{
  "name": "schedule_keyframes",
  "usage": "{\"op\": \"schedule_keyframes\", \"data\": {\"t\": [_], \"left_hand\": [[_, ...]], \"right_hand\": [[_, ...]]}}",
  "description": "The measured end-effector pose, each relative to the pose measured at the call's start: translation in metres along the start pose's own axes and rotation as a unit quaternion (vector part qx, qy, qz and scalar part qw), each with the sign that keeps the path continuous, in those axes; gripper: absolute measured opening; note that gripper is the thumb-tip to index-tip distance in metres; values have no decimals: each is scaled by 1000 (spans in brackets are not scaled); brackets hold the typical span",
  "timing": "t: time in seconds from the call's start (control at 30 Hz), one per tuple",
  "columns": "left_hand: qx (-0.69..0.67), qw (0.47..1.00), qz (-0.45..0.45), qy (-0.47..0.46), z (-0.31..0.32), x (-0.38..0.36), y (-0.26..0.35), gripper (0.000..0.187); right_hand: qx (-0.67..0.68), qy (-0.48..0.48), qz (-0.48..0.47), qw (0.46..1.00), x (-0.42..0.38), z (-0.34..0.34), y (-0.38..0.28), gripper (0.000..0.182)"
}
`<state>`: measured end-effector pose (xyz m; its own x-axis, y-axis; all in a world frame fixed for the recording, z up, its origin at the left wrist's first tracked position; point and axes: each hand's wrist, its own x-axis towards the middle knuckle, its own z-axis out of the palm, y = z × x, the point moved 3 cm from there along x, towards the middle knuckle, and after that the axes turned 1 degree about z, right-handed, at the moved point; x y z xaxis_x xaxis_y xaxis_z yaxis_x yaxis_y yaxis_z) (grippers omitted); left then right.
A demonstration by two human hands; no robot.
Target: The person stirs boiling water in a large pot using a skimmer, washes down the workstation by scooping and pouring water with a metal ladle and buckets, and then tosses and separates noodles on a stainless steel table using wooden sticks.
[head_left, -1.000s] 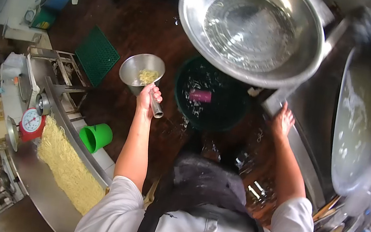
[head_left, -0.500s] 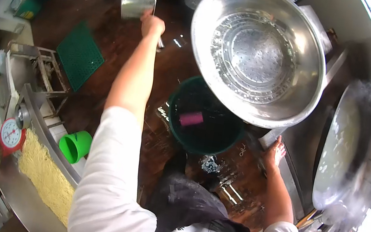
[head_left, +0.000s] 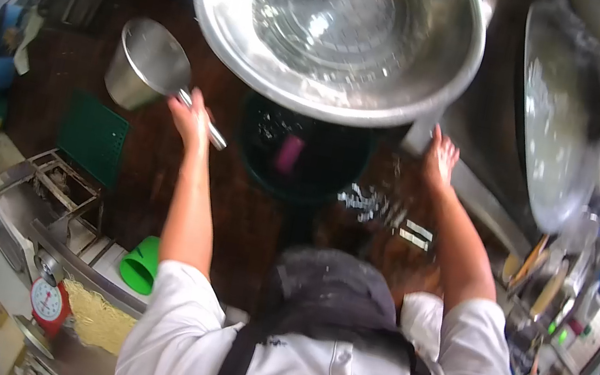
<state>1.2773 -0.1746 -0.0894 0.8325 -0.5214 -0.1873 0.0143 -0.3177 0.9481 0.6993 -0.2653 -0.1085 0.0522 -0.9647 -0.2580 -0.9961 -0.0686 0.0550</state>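
My left hand [head_left: 193,120] is closed round the handle of a metal pot [head_left: 146,66], whose open mouth shows and looks empty. At the right, my right hand [head_left: 442,158] is just below the rim of a large steel basin [head_left: 339,10], beside a metal edge; its fingers are close together, and blur hides whether they touch anything. The basin holds a little clear water. Under it stands a dark green tub [head_left: 344,165] with a pink object [head_left: 289,154] inside.
A large steaming wok [head_left: 556,120] with cloudy liquid is at the right. Noodles [head_left: 97,316], a red scale [head_left: 49,300] and a green container [head_left: 140,264] are at lower left. A green mat [head_left: 94,137] lies on the wet brown floor.
The pot in my left hand has moved left and down, and its mouth has turned into view. The camera view has shifted, so the basin appears further left and higher. My right hand sits higher.
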Motion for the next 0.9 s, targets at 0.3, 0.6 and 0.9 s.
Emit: {"op": "schedule_keyframes", "data": {"t": [0.3, 0.6, 0.9], "left_hand": [[390, 865, 52, -312, 81, -240, -238, 41], [643, 590, 190, -450, 177, -204, -351, 30], [207, 772, -301, -520, 111, -217, -245, 18]], "right_hand": [[-51, -16, 5, 999, -7, -13, -11, 113], [5, 6, 5, 1000, -6, -16, -12, 113], [35, -22, -10, 999, -10, -33, -10, 77]]}}
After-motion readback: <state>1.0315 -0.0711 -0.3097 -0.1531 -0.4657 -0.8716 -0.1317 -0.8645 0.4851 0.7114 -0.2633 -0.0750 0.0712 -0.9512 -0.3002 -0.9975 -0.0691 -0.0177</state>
